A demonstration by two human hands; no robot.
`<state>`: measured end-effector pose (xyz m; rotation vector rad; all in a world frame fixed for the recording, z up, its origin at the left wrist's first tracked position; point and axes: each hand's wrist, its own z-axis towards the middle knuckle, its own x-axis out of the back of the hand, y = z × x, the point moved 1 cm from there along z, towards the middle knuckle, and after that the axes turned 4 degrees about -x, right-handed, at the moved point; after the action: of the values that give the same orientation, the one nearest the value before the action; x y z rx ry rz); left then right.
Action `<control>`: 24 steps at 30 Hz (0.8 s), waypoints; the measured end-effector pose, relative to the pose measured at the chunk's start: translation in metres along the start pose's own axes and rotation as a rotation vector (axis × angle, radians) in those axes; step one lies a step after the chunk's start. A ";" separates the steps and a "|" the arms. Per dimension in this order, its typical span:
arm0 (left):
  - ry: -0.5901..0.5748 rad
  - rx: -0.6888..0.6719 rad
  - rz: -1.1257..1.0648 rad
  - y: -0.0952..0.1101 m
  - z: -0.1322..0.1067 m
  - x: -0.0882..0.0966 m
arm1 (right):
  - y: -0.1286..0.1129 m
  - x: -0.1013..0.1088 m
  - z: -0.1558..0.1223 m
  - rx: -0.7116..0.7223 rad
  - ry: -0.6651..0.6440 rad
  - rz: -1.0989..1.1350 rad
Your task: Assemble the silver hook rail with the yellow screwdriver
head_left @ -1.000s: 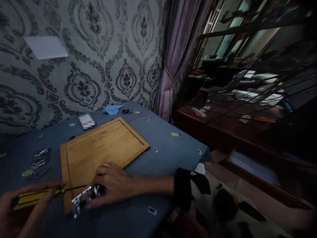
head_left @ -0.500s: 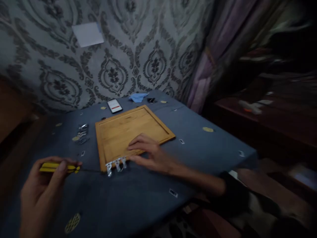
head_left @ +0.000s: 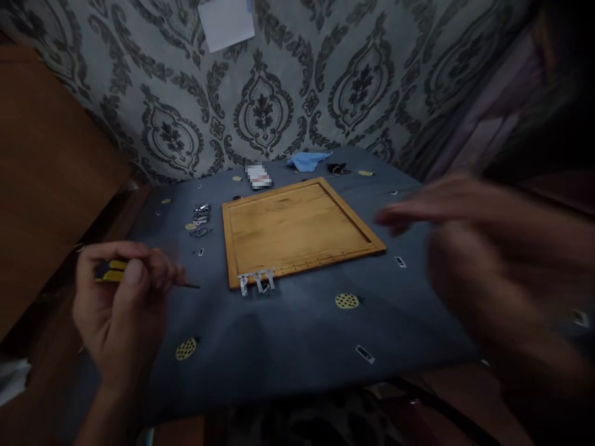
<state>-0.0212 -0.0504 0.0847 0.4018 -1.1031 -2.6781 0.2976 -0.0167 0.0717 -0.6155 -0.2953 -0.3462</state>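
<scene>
Wooden panel (head_left: pixel 297 223) lies between the far and near edges of the worktop (head_left: pixel 297 353), a metal fitting (head_left: pixel 258 279) on its near side. The left hand (head_left: pixel 123 303) grips a screwdriver (head_left: pixel 113 271) near the left edge; the blurred right hand (head_left: pixel 497 254), fingers extended, is over the right.

Behind the blue-grey worktop (head_left: pixel 297 347), dotted with yellow pineapple prints (head_left: pixel 347 301), I see a grey patterned wall (head_left: pixel 304 74) bearing a white sheet (head_left: pixel 227 26). Near the wall lie a phone (head_left: pixel 258 176), screen unreadable, a blue cloth (head_left: pixel 307 161) and, beside it, a small black object (head_left: pixel 338 168). Brown wooden furniture (head_left: pixel 46 167) stands at left.
</scene>
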 end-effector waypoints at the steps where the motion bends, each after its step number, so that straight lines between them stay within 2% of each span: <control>1: -0.014 0.030 -0.013 -0.003 -0.002 -0.002 | 0.001 -0.011 0.000 0.018 -0.031 0.008; 4: -0.016 0.124 -0.044 -0.011 -0.009 -0.006 | 0.011 -0.054 -0.008 0.011 -0.253 0.105; 7: -0.042 0.144 -0.044 -0.022 -0.013 -0.008 | 0.026 -0.091 -0.019 0.038 -0.337 0.152; 10: -0.058 0.162 -0.050 -0.032 -0.013 -0.011 | 0.039 -0.113 -0.022 0.043 -0.395 0.156; 17: -0.032 0.126 -0.135 -0.036 -0.006 -0.025 | 0.067 -0.131 -0.027 -0.095 -0.368 0.105; 24: -0.060 0.120 -0.176 -0.051 -0.010 -0.052 | 0.076 -0.129 -0.050 -0.110 -0.474 0.070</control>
<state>0.0264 -0.0059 0.0497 0.4630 -1.3072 -2.8003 0.2200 0.0404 -0.0538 -0.8122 -0.7101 -0.1449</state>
